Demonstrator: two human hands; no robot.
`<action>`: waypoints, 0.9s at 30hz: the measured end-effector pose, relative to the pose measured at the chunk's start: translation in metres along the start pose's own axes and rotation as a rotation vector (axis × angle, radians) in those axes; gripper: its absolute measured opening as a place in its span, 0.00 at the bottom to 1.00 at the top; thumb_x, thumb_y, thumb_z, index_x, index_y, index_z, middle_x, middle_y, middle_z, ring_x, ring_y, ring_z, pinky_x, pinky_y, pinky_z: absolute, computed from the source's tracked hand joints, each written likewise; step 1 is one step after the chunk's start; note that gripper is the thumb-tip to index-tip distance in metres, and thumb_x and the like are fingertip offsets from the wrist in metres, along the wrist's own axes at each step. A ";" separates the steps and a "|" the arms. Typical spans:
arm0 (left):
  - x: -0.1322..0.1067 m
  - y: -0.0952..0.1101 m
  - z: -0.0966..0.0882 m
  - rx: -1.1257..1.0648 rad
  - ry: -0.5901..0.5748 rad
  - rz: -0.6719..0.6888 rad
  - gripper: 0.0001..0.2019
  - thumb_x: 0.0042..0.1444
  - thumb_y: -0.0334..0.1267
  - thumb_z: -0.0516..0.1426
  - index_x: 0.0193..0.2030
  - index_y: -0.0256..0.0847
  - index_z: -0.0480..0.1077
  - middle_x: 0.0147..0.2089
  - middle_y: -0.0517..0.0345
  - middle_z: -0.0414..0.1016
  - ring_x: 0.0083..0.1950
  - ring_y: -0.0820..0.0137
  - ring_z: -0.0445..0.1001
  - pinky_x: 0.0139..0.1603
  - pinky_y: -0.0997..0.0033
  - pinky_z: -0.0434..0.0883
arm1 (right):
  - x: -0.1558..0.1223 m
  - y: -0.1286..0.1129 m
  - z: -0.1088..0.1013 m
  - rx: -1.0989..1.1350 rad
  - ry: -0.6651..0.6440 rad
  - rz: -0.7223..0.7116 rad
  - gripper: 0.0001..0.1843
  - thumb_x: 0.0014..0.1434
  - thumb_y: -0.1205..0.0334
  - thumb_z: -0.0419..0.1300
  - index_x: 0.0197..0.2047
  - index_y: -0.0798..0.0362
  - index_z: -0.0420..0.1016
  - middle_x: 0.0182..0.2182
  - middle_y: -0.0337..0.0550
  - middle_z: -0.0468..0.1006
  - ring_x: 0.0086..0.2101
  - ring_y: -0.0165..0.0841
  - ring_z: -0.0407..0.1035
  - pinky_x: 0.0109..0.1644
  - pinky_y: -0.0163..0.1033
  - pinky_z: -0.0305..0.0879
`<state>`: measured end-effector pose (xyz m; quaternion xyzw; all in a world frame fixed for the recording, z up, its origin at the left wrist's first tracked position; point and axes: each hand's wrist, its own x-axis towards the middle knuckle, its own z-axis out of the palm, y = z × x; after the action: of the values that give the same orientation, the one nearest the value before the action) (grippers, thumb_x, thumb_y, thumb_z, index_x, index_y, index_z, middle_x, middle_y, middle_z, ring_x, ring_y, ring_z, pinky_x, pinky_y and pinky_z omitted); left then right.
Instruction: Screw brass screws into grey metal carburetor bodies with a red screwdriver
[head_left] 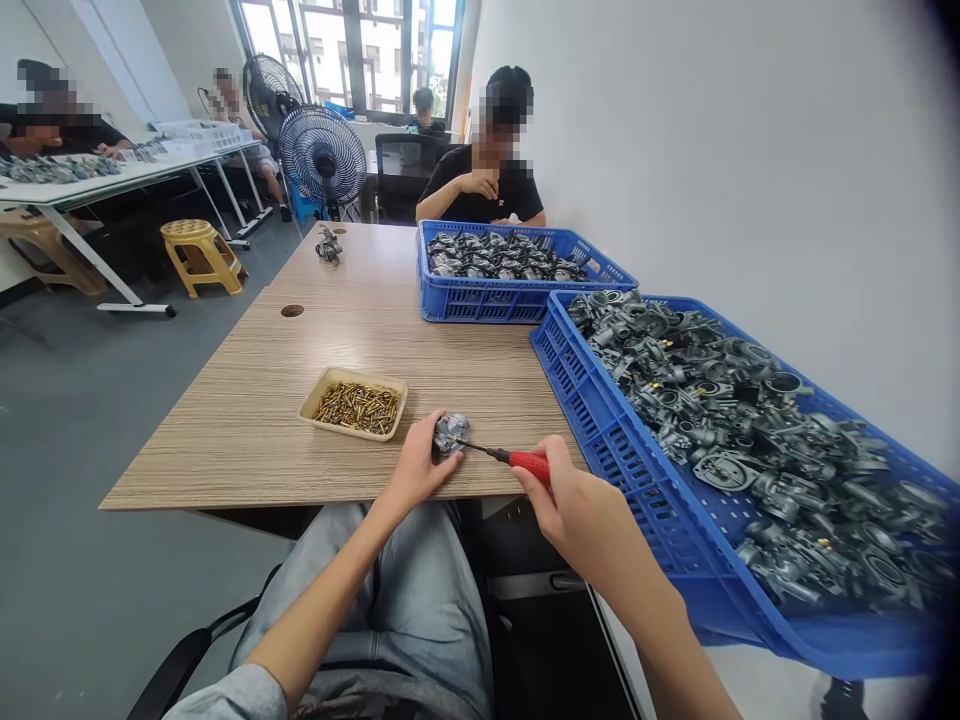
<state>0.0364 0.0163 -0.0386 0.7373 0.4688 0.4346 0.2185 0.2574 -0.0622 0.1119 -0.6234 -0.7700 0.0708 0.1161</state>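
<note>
My left hand [421, 458] is closed around a small grey metal carburetor body [452, 432] near the table's front edge. A screwdriver [529, 464] with a red handle is gripped in my right hand [574, 490]. Its dark shaft points left, and the tip meets the carburetor body; the exact spot it touches is too small to make out. Just left of my left hand sits a cream plastic tray [306, 408], filled with many small brass parts [356, 406].
A large blue crate [622, 480] of grey carburetor bodies [720, 400] stands at the right. Behind it, another blue crate [480, 300] holds more carburetors. One loose carburetor [328, 246] lies at the table's far end. A person [487, 170] sits opposite; fans [322, 160] stand beyond.
</note>
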 end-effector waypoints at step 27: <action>-0.001 0.000 0.000 0.001 0.006 -0.010 0.34 0.61 0.42 0.62 0.71 0.43 0.55 0.64 0.44 0.70 0.64 0.55 0.68 0.66 0.50 0.66 | -0.002 0.000 0.004 -0.097 0.017 -0.020 0.15 0.74 0.47 0.46 0.47 0.50 0.63 0.25 0.41 0.79 0.25 0.43 0.78 0.25 0.38 0.55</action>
<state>0.0360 0.0153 -0.0394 0.7336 0.4733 0.4356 0.2191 0.2561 -0.0639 0.1076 -0.6211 -0.7778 0.0269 0.0929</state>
